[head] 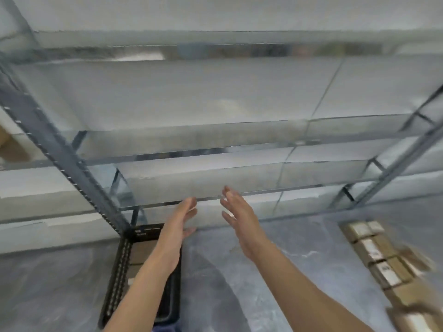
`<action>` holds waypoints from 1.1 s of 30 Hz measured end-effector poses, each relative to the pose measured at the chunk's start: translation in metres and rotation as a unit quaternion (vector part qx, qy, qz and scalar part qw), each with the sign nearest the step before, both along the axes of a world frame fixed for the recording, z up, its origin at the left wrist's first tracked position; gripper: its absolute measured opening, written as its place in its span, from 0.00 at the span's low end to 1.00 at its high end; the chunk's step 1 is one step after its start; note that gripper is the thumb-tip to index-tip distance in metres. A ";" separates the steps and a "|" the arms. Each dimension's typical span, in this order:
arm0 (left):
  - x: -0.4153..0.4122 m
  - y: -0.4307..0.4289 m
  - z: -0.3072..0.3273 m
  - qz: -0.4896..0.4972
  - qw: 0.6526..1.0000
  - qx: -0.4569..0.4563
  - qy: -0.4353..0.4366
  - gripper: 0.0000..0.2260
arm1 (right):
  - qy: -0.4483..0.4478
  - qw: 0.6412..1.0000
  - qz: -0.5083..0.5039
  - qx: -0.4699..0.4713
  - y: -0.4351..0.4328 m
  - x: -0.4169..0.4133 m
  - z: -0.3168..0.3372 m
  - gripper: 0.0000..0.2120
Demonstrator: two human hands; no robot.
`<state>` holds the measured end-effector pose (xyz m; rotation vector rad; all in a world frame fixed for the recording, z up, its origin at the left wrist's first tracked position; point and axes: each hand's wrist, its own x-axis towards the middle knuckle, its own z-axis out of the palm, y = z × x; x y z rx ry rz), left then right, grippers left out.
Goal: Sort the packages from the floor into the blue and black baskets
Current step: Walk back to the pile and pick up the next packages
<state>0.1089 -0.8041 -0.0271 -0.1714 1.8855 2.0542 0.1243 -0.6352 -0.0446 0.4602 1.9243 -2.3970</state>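
Lying at four o'clock, the packages (374, 255) look like light, stiff cardboard; grip opposite long edges. Left hand (181, 219) and right hand (236, 212) hover spread, empty.

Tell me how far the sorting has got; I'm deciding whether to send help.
Partly done, it seems. The black basket under the left arm already holds some brown packages. Nothing is in hand: the left hand and right hand are both open and empty, raised before the shelving. Still left: a row of packages on the floor at right. A blue edge peeks below the black basket.
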 end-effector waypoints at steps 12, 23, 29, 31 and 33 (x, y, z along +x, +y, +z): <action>0.022 0.261 0.000 -0.197 0.980 -0.008 -0.004 0.17 | -0.013 0.979 -0.202 0.002 0.231 0.094 0.003 0.24; 0.063 0.415 -0.015 -0.400 0.915 -0.039 -0.041 0.15 | -0.041 0.918 -0.393 -0.036 0.327 0.178 -0.014 0.26; 0.072 0.462 -0.032 -0.509 0.857 -0.062 -0.049 0.19 | -0.070 0.863 -0.498 -0.049 0.339 0.200 -0.024 0.26; 0.074 0.470 -0.037 -0.537 0.840 -0.066 -0.052 0.18 | -0.077 0.847 -0.524 -0.049 0.338 0.205 -0.026 0.27; 0.074 0.478 -0.041 -0.563 0.822 -0.072 -0.051 0.19 | -0.087 0.833 -0.544 -0.046 0.339 0.208 -0.029 0.27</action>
